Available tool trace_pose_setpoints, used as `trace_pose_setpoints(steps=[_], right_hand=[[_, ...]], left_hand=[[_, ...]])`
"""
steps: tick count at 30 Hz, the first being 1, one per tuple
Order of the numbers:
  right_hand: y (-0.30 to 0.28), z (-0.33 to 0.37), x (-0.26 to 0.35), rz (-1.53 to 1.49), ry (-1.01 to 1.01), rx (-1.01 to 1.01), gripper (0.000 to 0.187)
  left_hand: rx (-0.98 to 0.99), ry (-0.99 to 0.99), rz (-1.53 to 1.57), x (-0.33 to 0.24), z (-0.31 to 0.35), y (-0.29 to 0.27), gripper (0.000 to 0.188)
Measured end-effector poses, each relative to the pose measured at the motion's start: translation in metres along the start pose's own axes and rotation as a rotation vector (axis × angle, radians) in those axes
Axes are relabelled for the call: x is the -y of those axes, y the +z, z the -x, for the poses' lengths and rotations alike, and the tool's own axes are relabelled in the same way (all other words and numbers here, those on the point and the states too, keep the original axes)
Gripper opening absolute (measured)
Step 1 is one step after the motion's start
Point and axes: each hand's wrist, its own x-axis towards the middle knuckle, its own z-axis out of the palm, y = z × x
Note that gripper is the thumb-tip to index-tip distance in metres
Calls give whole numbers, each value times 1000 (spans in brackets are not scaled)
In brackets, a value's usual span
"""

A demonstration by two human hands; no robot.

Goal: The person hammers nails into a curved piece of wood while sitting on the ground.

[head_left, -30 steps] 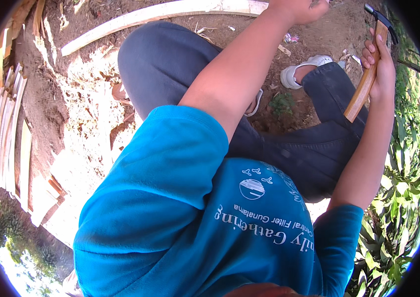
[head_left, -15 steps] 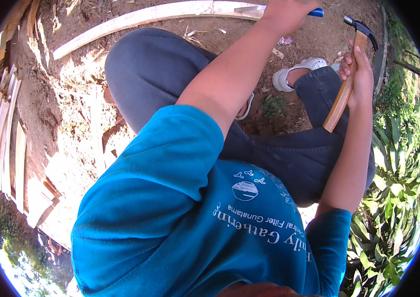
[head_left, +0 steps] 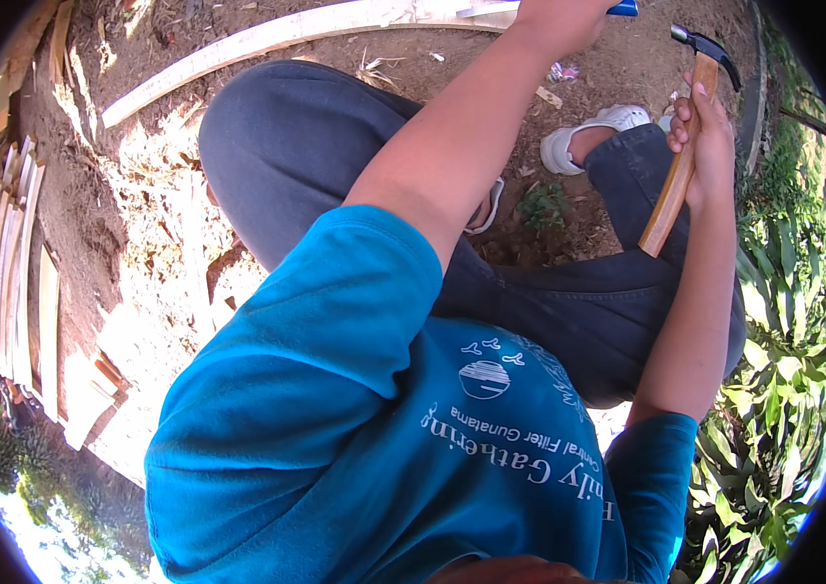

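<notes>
My left hand [head_left: 561, 23] is at the top edge, closed around a chisel. The chisel's blue handle [head_left: 623, 8] pokes out on the right of the fist, and its flat metal blade [head_left: 491, 9] lies against a long pale strip of wood [head_left: 267, 39]. The strip runs across the ground beyond my knees. In my right hand [head_left: 713, 146] is a claw hammer [head_left: 672, 195], gripped partway along its wooden handle. Its dark head points up and away from me, above my bent leg and apart from the chisel.
I sit cross-legged on bare soil, with a white shoe [head_left: 593, 134] beyond my shin. Several thin wooden strips [head_left: 12, 282] are stacked at the left, near sunlit shavings [head_left: 165, 195]. Leafy green plants [head_left: 773, 409] border the right side. A small plant [head_left: 541, 206] grows between my legs.
The view has shifted slightly, so the wood strip and my left hand sit a little higher. Both hands keep their grips, and the hammer stays almost where it was.
</notes>
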Motion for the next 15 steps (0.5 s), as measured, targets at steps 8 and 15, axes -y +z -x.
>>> trace_pose_setpoints(steps=[8,15], right_hand=[[2,-1,-3,28,12,-3,40],[2,-3,-7,13,15,-18,28]], left_hand=[[91,-63,-27,7,4,-8,26],[86,-84,-2,11,3,-4,24]])
